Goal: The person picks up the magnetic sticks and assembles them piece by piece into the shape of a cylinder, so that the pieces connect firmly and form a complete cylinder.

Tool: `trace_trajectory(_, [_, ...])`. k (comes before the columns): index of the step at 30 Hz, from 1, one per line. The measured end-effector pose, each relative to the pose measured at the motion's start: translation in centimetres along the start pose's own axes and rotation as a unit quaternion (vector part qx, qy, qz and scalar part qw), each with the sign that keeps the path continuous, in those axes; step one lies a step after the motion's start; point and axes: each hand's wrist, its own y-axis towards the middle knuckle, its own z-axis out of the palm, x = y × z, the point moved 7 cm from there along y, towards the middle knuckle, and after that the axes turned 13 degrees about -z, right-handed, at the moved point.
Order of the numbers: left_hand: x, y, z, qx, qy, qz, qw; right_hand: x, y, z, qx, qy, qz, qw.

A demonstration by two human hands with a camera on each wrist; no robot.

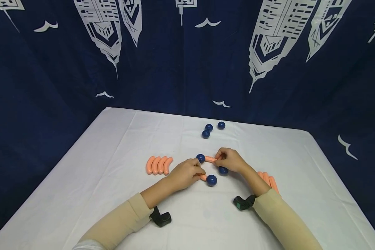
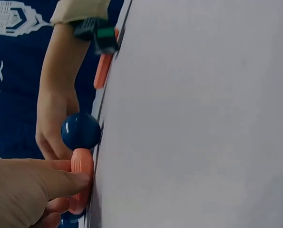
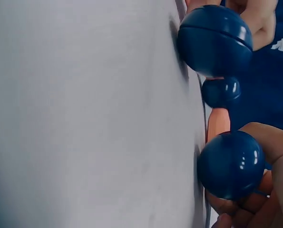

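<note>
My left hand [image 1: 187,172] pinches a curved orange rod [image 2: 82,178] between thumb and fingers. One end of this rod meets a blue ball [image 1: 211,180]; a second blue ball [image 1: 200,158] sits at its far end, by my left fingertips. From that second ball another curved orange rod [image 1: 209,159] runs right to my right hand [image 1: 230,160], whose thumb and fingertips grip it near its right end. Close under the right hand is a third blue ball [image 3: 230,165], which partly hides the grip in the right wrist view.
Several curved orange rods [image 1: 155,165] lie side by side on the left of the white table [image 1: 118,146]. More orange rods [image 1: 265,178], straighter, lie beside my right forearm, partly covered. Three loose blue balls [image 1: 206,134] rest toward the back edge. A dark blue curtain hangs behind.
</note>
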Motion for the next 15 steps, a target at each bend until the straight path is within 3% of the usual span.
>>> trace_trajectory(7, [1.8, 0.4, 0.0, 0.012, -0.039, -0.046, 0.9981, -0.4, -1.8, -0.4, -0.006, -0.011, 0.027, 0.9995])
trace_trajectory(15, [2.5, 1.0, 0.5, 0.027, -0.058, -0.113, 0.9916, -0.1, -3.7, -0.4, -0.015, -0.016, 0.049, 0.9985])
